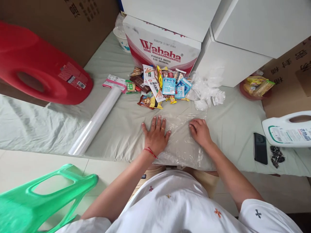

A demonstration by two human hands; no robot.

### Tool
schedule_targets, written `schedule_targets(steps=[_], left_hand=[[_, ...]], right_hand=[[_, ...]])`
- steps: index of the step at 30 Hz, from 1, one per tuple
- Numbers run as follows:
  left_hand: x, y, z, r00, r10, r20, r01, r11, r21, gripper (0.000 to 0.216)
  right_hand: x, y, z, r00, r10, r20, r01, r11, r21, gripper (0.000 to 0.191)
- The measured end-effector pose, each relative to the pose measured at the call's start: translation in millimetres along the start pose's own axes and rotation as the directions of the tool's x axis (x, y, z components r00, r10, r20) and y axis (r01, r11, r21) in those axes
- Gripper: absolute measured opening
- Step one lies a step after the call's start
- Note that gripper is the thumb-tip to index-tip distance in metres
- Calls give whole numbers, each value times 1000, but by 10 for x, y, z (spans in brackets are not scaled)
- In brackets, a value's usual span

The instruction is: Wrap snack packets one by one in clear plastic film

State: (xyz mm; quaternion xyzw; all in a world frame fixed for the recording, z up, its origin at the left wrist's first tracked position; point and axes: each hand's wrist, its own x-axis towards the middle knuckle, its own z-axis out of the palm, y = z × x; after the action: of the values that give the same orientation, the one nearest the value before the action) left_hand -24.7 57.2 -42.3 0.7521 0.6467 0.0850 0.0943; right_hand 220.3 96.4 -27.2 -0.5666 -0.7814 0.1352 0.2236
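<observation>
A thin sheet of clear plastic film (183,145) lies wrinkled on the cloth-covered surface in front of me. My left hand (156,136) rests flat at its left side, fingers spread, with a red string at the wrist and a ring on one finger. At the film's right side, my right hand (200,132) has its fingers curled together on the plastic. Just beyond the hands is a pile of packaged snacks (168,85), with crumpled clear plastic (206,94) at its right. A roll of clear film (97,119) lies slanted to the left.
A Wahaha water carton (162,45) stands behind the snacks. On the left are a large red jug (43,64) and a green plastic stool (48,197). A phone (260,148), keys (276,156) and a white bottle (288,131) lie at right, below a snack bowl (252,90).
</observation>
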Motion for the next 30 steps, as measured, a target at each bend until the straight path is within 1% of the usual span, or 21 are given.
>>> schedule_targets(steps=[2,4,5,7,8,9,10,11,12,14,16,19,20,21,22,23,24,26,28,30], left_hand=[[-6,-7,-4,1000,9,1,-9,1000,-17,65],[-9,-11,-6,1000,9,-6,-10,999,-36,64],[-11,-13,-7,1000,9,-10,-9,999,-46,63],[-12,-18,-11,1000,7,-13,-8,998,-64,63],[-12,-20,-13,1000,6,-13,-7,997,-71,63],[-12,-23,-15,1000,6,-11,-7,997,-77,64],[-12,-26,-17,1000,7,-9,-8,997,-82,64],[-12,-29,-19,1000,8,-6,-9,996,-85,64],[-12,-32,-21,1000,10,-4,-10,996,-88,64],[-13,-37,-23,1000,14,-1,-14,996,-93,64],[-14,-42,-24,1000,16,0,-16,995,-99,64],[-14,-48,-25,1000,19,2,-19,994,-111,64],[-14,-49,-26,1000,20,4,-19,993,-117,64],[-13,-50,-26,1000,19,7,-18,992,-123,64],[-12,-51,-27,1000,19,9,-17,992,-129,65],[-11,-51,-29,1000,18,10,-17,991,-135,65],[-10,-50,-31,1000,17,10,-16,990,-139,64],[-9,-47,-35,1000,11,5,-10,989,-147,61],[-9,-46,-37,1000,7,-2,-7,988,-152,59],[-8,-48,-36,1000,9,-7,-10,988,-155,58]], right_hand=[[274,21,-24,988,148,-35,-145,987,70,30],[672,29,-49,957,281,-70,-270,953,139,33],[893,23,-53,942,321,-96,-306,941,145,33],[1321,-6,-36,922,334,-196,-325,943,78,38],[1511,-26,-18,919,321,-230,-323,946,29,48],[1677,-47,3,922,310,-233,-323,946,-19,59],[1817,-67,25,929,311,-200,-328,943,-58,69],[1930,-85,45,934,327,-140,-341,936,-88,75],[2018,-101,59,933,352,-73,-359,927,-111,77],[2131,-118,63,921,390,11,-386,914,-125,72],[2166,-114,15,926,378,4,-377,922,-84,57],[2055,-77,-183,940,322,-112,-319,947,44,23],[1964,-64,-277,935,313,-167,-300,949,102,19],[1841,-56,-379,921,318,-224,-283,943,174,21],[1687,-58,-478,901,340,-268,-270,925,268,25],[1506,-72,-566,881,381,-281,-263,887,380,27],[1302,-100,-634,856,446,-261,-273,819,504,31],[861,-200,-680,812,578,-79,-364,608,705,40],[435,-344,-591,754,645,127,-476,403,782,47],[88,-499,-395,699,657,281,-558,256,790,49]])
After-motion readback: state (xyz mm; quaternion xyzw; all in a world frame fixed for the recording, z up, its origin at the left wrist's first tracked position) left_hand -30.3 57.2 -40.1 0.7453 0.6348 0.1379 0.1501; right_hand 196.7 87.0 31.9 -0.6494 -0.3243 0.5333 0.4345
